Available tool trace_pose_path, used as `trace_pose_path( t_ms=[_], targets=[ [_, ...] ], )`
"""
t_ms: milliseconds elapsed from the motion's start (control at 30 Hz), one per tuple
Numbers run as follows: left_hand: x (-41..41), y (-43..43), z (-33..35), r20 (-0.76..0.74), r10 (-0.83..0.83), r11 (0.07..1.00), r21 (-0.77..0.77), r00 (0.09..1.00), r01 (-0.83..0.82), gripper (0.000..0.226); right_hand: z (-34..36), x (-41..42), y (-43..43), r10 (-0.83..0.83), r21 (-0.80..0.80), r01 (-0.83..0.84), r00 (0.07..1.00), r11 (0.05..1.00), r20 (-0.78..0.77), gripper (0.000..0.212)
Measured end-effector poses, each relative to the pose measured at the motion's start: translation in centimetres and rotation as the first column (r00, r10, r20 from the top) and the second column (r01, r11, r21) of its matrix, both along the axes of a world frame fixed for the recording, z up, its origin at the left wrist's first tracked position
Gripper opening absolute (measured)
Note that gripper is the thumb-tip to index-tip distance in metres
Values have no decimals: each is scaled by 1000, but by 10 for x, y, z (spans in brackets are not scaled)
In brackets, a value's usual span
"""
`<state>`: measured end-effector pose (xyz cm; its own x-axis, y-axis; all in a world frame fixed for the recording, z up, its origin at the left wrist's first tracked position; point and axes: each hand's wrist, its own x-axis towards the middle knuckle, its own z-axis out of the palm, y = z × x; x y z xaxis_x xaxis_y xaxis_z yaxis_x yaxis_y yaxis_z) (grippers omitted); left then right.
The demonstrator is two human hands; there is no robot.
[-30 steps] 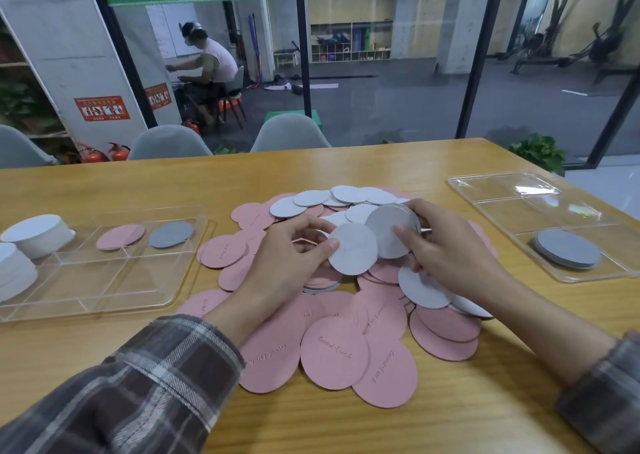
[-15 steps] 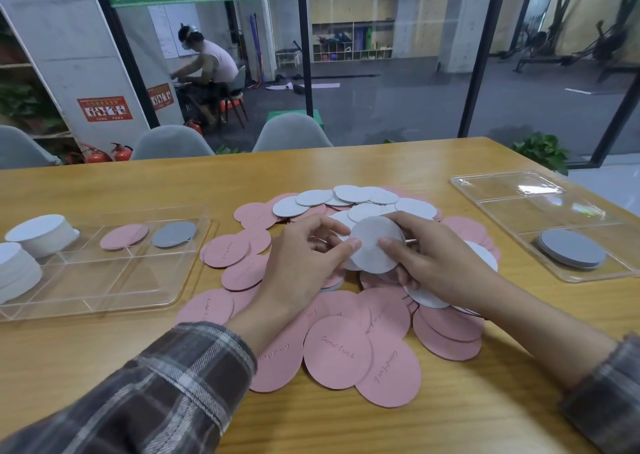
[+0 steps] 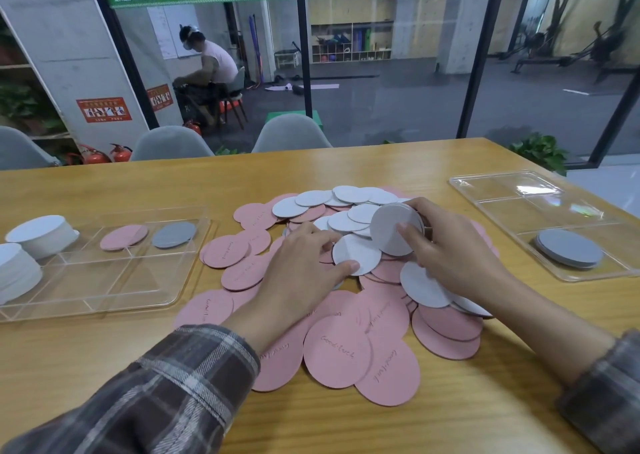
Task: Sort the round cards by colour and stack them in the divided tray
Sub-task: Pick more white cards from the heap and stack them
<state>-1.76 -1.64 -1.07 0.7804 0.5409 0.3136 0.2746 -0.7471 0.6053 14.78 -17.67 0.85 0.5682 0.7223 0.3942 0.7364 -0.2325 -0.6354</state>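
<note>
Waiting at far left: two white stacks (image 3: 41, 233) stood at the left end of the left tray (image 3: 104, 301). I could not tell whether they were inside its compartments or just beside it. I judged that the white colour was already gathered there.
Left tray: it was clear and divided. One pink card (image 3: 123, 237) and one grey card (image 3: 174, 234) lay flat in neighbouring far compartments, not touching. I took them as markers showing which colour goes where.
Pile: the mixed pile (image 3: 337, 349) lay on the table (image 3: 346, 429) between the two trays, cards overlapping. Pink ones were mostly on the near side and pale grey ones mostly on the far side.
Left hand: my left hand (image 3: 298, 277) rested on the pile. Thumb and curled fingers pinched the edge of a loose grey card (image 3: 356, 254), which lay almost flat. I held it low so that it could slide across to the other hand.
Right hand: my right hand (image 3: 446, 256) was clamped on a grey bundle (image 3: 391, 228), thumb on the face and fingers over the far rim. The bundle was tilted up toward me, I think so that the next card could join it with its edges in line.
Right tray: a grey stack (image 3: 568, 247) lay in the near compartment of the right tray (image 3: 485, 190), well apart from the hand. I judged that the bundle belonged on it.
Progress: most cards were not yet sorted.
</note>
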Motion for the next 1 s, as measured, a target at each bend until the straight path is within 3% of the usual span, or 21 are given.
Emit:
trace_pose_path(
  t_ms=[233, 400, 667, 867, 900, 1000],
  targets=[
    [-5, 4, 7, 169, 29, 976, -220, 985, 9, 13, -1, 3, -1, -18, -9, 18, 1000, 1000, -18, 11],
    [-3, 2, 11, 249, 54, 930, -366, 967, 42, 9, -2, -3, 1, 124, 26, -122, 980, 992, -156, 8],
    [0, -4, 11, 286, 67, 913, -404, 956, 57, 11, -4, -9, 5, 230, 13, -236, 935, 972, -269, 21],
    [1, -10, 15, 324, 29, 918, -383, 946, 103, 14, -6, -10, 4, 237, -46, -244, 963, 969, -131, 13],
    [1, -8, 13, 326, 20, 939, -330, 945, 94, 13, -6, -10, 4, 214, -54, -219, 973, 974, -86, 13],
    [2, 9, 2, 213, -8, 998, 55, 977, -4, 24, -4, -9, 3, 146, -51, -145, 989, 988, -1, 14]
  ],
)
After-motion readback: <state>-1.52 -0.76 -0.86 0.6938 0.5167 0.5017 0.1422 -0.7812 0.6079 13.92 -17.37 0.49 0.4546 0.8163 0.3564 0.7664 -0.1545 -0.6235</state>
